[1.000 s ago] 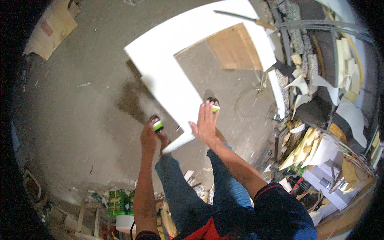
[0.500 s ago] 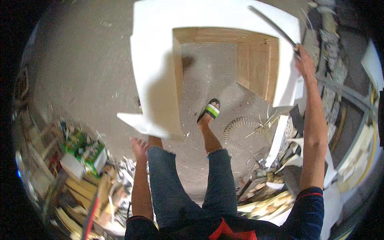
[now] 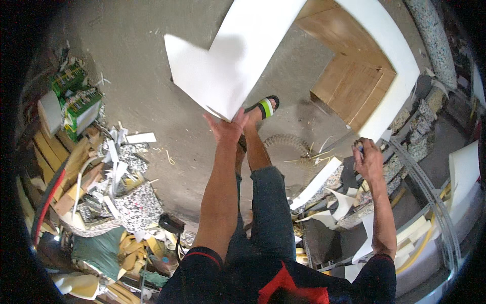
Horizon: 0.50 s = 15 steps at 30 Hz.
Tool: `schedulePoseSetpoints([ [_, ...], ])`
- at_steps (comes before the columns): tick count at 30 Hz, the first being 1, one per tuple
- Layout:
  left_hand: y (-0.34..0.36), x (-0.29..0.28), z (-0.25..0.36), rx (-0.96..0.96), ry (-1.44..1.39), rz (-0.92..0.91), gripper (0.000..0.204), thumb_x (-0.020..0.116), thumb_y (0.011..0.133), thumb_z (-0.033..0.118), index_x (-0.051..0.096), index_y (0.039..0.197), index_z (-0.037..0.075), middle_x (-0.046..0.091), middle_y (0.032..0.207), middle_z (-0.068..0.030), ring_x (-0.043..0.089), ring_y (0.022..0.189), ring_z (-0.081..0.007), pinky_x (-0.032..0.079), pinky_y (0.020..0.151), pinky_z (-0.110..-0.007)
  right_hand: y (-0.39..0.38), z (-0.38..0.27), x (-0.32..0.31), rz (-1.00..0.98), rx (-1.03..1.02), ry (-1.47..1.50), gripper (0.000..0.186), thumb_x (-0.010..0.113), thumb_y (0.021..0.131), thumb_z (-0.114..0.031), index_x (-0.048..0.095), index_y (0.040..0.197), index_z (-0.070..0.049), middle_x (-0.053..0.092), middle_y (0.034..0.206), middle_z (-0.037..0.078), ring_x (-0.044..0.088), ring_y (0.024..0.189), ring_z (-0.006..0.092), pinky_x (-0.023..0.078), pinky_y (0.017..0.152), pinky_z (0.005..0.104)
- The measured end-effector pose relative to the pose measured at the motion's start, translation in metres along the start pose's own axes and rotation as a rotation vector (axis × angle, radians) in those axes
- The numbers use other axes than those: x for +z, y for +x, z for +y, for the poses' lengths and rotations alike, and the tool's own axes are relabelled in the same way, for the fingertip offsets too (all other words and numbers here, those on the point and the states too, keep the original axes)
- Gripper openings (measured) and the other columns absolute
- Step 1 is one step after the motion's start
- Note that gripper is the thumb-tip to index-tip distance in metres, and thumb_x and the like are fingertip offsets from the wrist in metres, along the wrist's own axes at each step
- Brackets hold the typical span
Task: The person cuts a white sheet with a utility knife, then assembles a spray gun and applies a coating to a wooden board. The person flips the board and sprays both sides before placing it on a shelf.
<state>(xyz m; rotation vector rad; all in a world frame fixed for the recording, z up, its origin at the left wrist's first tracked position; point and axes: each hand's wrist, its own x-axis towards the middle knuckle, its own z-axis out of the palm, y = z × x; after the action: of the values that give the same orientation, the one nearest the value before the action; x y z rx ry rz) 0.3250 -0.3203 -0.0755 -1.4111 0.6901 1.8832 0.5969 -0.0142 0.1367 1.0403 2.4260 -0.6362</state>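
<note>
A wooden frame with open middle is faced with white foam sheet, whose loose flap hangs off at the near left. My left hand is closed on the bottom tip of that flap, thumb at the right side and fingers partly behind it. Just below the frame's near right end is my right hand, its fingers curled round something small and dark bluish that I cannot make out. No long blade shows in it now.
Foam scraps and a green-and-white package are heaped at left. On the right lie foam rolls, a metal rail and a white strip. A coiled hose rests near my sandalled foot.
The frame has turned and shifted right. My left hand has come up from beside my leg to the foam flap. My right hand has moved down; the long dark blade in it no longer shows.
</note>
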Motion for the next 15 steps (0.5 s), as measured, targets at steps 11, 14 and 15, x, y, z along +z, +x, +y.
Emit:
schedulePoseSetpoints([
  [11, -0.039, -0.072, 0.056, 0.112, 0.448, -0.249, 0.054, 0.074, 0.086, 0.018, 0.048, 0.133, 0.01, 0.053, 0.134, -0.0091, 0.049, 0.126, -0.029, 0.034, 0.11, -0.056, 0.091, -0.098, 0.073, 0.061, -0.237, -0.091, 0.024, 0.064, 0.09, -0.018, 0.054, 0.108, -0.005, 0.065, 0.089, 0.024, 0.065, 0.077, 0.0452, 0.052, 0.063, 0.0499],
  [14, -0.044, -0.071, 0.055, 0.156, 0.456, -0.242, 0.046, 0.076, 0.085, 0.018, 0.053, 0.125, 0.011, 0.058, 0.127, -0.0065, 0.054, 0.12, -0.0268, 0.04, 0.105, -0.055, 0.106, -0.115, 0.067, 0.112, -0.27, -0.044, 0.023, 0.063, 0.091, -0.019, 0.055, 0.106, -0.004, 0.065, 0.089, 0.024, 0.066, 0.076, 0.044, 0.052, 0.062, 0.0497],
  [15, -0.045, -0.069, 0.054, 0.159, 0.452, -0.205, 0.045, 0.077, 0.084, 0.017, 0.054, 0.123, 0.011, 0.058, 0.126, -0.0063, 0.054, 0.12, -0.0265, 0.041, 0.104, -0.055, 0.109, -0.118, 0.064, 0.114, -0.268, -0.038, 0.022, 0.063, 0.092, -0.02, 0.055, 0.105, -0.004, 0.065, 0.09, 0.023, 0.066, 0.076, 0.0433, 0.052, 0.062, 0.0496],
])
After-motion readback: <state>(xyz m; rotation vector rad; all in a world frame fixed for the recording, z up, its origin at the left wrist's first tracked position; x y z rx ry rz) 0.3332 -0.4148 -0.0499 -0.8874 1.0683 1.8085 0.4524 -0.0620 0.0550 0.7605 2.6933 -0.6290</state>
